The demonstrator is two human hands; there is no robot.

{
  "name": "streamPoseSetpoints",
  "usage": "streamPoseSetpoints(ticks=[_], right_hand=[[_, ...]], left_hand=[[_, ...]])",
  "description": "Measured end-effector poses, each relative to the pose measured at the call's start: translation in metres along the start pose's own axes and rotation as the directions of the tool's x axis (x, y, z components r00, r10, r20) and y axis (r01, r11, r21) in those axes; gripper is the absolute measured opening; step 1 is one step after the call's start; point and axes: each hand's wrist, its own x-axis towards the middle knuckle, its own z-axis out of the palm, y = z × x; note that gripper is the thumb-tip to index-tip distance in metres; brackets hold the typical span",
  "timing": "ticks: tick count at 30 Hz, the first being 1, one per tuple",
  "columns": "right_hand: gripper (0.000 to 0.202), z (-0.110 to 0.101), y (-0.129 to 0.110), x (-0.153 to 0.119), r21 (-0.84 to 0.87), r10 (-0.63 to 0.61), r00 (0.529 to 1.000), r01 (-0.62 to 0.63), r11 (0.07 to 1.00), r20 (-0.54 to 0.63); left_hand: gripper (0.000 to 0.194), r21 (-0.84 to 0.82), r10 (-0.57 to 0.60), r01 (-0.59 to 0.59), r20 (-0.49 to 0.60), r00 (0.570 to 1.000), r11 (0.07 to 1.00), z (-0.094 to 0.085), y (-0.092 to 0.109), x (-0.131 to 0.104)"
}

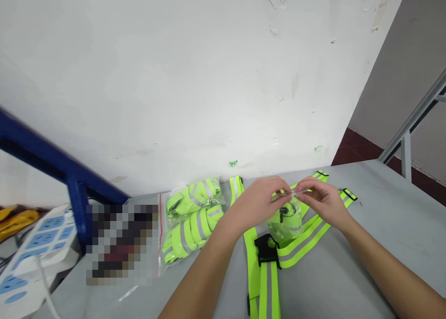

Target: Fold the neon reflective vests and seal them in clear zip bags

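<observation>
A clear plastic bag with a rolled neon-yellow reflective strap inside hangs between my two hands. My left hand pinches the bag's top edge from the left. At the same edge, close beside it, the fingertips of my right hand are pressed together. Under the bag, a loose reflective strap with a grey stripe lies spread over the grey tabletop, its black buckle just below the bag. To the left of my left hand lie two bagged reflective straps, one behind the other.
Power strips with a white cable sit at the left, by a blue metal frame. A pixelated patch covers part of the tabletop. The white wall rises directly behind the table. A grey metal frame stands at the right.
</observation>
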Motion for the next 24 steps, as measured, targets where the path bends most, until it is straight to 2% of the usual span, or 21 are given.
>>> streamPoseSetpoints(ticks=[13,18,24], right_hand=[[0.01,-0.001,-0.004,0.0,-0.146,-0.024,0.998,0.032,0.989,0.06],[0.008,-0.003,-0.006,0.001,-0.235,-0.05,0.998,0.057,0.97,0.034],[0.008,-0.002,-0.008,0.001,-0.239,-0.065,0.998,0.064,0.969,0.005]], left_hand=[[0.018,-0.01,0.012,-0.012,-0.009,1.0,1.0,0.002,0.001,0.001],[0.016,-0.007,-0.027,0.028,0.013,1.0,1.0,-0.001,0.0,0.0],[0.017,0.005,-0.051,0.051,0.022,0.998,0.999,-0.007,-0.002,-0.002]])
